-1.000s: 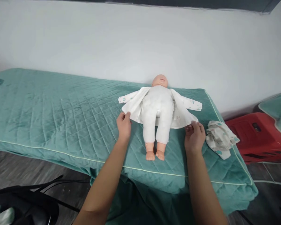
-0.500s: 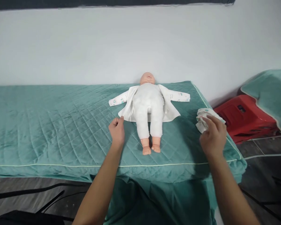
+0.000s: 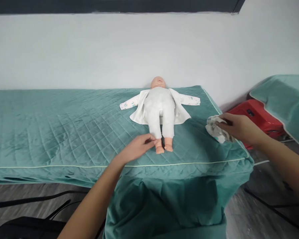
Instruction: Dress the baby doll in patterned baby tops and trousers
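Head: right hand [image 3: 241, 126] pinches crumpled white printed cloth [image 3: 216, 133], likely light, best edge-held; left hand [image 3: 139, 145], grip unclear, beside white-bodied doll [image 3: 160, 99].

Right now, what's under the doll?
Under the doll: an open white jacket, visible on both sides of the torso, and the green bed cover beneath that. The doll's back and the jacket's middle can't be seen; the body covers them.

The left hand [image 3: 141, 146] extends inward while the right hand [image 3: 236, 126] (forearm [image 3: 281, 159] slanting) seems curled into a pinch.
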`<state>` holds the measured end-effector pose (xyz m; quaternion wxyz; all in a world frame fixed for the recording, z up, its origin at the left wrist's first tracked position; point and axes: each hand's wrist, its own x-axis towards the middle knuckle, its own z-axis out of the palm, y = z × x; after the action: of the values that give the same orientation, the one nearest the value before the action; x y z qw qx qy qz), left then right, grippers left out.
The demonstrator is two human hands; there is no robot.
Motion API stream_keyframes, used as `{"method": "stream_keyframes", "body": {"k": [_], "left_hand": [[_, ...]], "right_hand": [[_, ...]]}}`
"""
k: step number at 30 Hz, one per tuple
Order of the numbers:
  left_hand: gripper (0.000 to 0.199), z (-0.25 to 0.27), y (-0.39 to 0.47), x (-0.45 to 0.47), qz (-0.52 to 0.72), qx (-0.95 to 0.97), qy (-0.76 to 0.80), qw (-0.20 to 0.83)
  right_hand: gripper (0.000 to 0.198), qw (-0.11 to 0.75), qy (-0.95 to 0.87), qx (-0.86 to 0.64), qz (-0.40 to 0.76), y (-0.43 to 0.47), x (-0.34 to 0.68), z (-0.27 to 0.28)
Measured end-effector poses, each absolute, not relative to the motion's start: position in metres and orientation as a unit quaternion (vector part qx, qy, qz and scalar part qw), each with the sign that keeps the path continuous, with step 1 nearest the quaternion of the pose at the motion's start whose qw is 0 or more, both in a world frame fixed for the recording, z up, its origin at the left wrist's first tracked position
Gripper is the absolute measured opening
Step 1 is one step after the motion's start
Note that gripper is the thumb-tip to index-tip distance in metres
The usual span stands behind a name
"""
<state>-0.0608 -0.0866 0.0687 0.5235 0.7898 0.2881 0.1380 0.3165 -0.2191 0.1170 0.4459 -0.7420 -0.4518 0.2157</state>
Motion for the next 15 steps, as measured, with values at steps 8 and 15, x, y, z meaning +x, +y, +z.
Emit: {"method": "stream_keyframes", "body": {"k": [8, 15], "left_hand": [[0.058, 0.159, -0.116, -0.045, 0.291, 0.836, 0.104, 0.454], [0.025, 0.2, -0.109, -0.061, 0.517, 0.751, 0.203, 0.357]], "right_hand": [[0.019, 0.513, -0.449, -0.568, 0.46, -0.168, 0.179, 0.212], [0.02, 0.56, -0.571, -0.458, 0.388, -0.144, 0.128, 0.25]]}}
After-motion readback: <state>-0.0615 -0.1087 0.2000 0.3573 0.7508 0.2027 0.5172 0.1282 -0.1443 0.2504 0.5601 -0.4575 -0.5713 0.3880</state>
